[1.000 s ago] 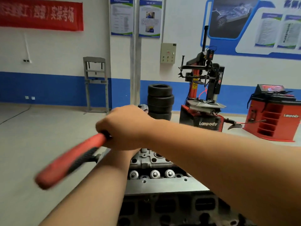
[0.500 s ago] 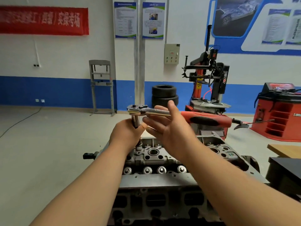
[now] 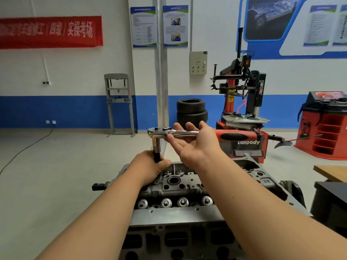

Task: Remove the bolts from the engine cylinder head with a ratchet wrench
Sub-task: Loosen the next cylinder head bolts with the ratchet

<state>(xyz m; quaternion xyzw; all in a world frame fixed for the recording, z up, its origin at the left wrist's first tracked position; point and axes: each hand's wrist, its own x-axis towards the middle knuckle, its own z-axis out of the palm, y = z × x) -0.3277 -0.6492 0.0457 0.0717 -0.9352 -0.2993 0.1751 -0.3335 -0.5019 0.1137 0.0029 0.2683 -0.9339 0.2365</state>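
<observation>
Head camera looks out over both bare arms at a big metal cylinder head (image 3: pixel 180 186) that sits low in the middle, close to the person. The ratchet wrench (image 3: pixel 174 132) is up in the air above the far left part of the cylinder head. Its shiny head is on the left and its red and black handle sticks out to the right, lying flat. A socket bar (image 3: pixel 156 147) goes straight down from the wrench head toward the metal. The bolt under it is hidden, so I cannot tell if the bar is on one.

The left hand (image 3: pixel 150 166) is wrapped around the low black part of the socket bar, with its fingers (image 3: pixel 165 163) curled tight on it. The right hand (image 3: pixel 195 143) is flat and spread wide. Its fingers (image 3: pixel 189 126) are straight and touch the shiny wrench shaft without closing around it.

A row of round metal caps (image 3: pixel 174 202) runs along the near side of the cylinder head.

Far back, two black tyres (image 3: pixel 191 111) are stacked by the blue and white wall. Beside them, to the right, stands a red and black tyre machine (image 3: pixel 242 91). A red banner (image 3: pixel 50 31) hangs high on the left.
</observation>
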